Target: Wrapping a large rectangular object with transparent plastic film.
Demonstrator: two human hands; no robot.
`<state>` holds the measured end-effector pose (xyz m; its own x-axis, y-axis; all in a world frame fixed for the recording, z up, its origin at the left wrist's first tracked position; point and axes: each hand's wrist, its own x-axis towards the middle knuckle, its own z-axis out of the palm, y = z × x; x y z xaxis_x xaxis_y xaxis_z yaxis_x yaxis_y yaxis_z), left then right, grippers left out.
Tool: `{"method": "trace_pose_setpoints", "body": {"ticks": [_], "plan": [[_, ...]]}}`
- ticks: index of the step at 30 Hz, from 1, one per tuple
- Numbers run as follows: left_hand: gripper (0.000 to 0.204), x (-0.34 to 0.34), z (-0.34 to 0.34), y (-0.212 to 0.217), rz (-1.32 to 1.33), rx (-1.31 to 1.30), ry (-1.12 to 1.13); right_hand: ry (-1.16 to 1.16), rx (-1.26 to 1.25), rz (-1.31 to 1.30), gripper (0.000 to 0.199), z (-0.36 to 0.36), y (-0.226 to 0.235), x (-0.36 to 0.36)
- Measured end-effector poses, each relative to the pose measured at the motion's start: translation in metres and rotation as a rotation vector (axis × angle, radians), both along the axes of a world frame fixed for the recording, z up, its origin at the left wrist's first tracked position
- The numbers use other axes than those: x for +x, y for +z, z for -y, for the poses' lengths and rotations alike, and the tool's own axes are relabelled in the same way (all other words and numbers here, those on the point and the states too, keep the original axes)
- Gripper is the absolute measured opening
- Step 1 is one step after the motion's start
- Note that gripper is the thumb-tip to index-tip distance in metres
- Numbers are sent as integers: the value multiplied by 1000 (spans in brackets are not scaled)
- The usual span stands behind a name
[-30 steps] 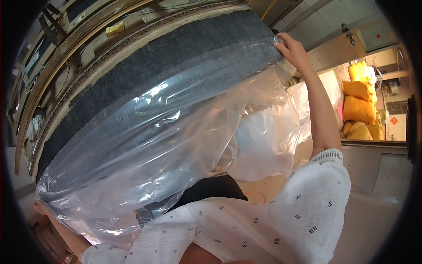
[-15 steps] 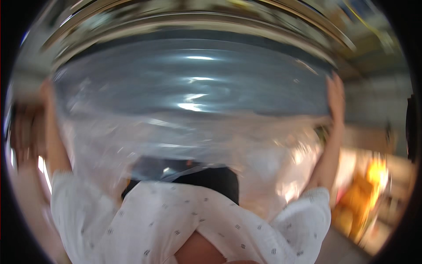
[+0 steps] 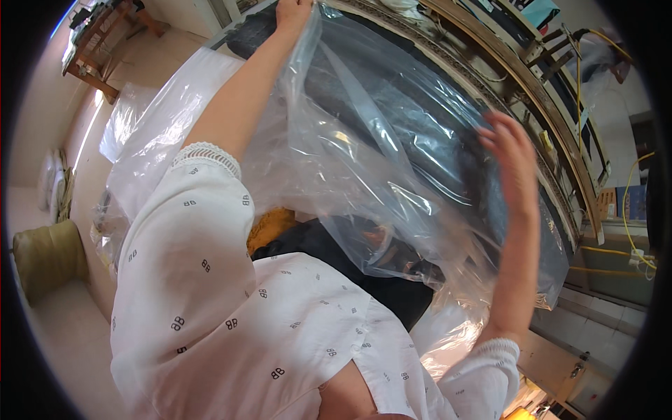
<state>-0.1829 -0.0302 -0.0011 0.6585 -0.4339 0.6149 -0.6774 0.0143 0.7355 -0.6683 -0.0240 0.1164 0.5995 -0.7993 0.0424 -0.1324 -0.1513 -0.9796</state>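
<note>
A big dark grey mattress [image 3: 427, 126] with a patterned border stands tilted in front of me, partly inside a large clear plastic bag [image 3: 357, 175]. My left hand [image 3: 294, 10] is raised to the top of the view and is closed on the bag's edge at the mattress corner. My right hand [image 3: 511, 157] is raised on the right, fingers spread, lying flat against the plastic over the mattress face. Both arms wear short white patterned sleeves. The loose plastic hangs down over my dark trousers [image 3: 350, 259].
A wooden frame [image 3: 539, 84] runs behind the mattress. More clear plastic [image 3: 140, 140] lies on the floor at the left. A wooden table [image 3: 98, 42] stands at the top left, an olive sack [image 3: 45, 255] at the left edge, and yellow cables [image 3: 616, 252] at the right.
The view has swung round sharply. Half a second ago both hands held the mattress at its two sides; now the left grips the bag's edge and the right lies flat on the plastic.
</note>
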Motion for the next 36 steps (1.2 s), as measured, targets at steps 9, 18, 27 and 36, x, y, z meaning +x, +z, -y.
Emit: {"method": "trace_pose_setpoints", "body": {"ticks": [9,18,27,36], "plan": [[24,20,25,-14,2,-56,111,635,-665,-990,26,-165,-90,121],[30,-9,17,5,132,-20,11,-536,-586,410,61,-116,48,-46],[20,1,24,7,-79,-34,-160,-586,-484,-537,117,-238,-51,-139],[27,5,19,13,156,73,-11,-1308,-178,-230,22,-317,-140,-351]]}}
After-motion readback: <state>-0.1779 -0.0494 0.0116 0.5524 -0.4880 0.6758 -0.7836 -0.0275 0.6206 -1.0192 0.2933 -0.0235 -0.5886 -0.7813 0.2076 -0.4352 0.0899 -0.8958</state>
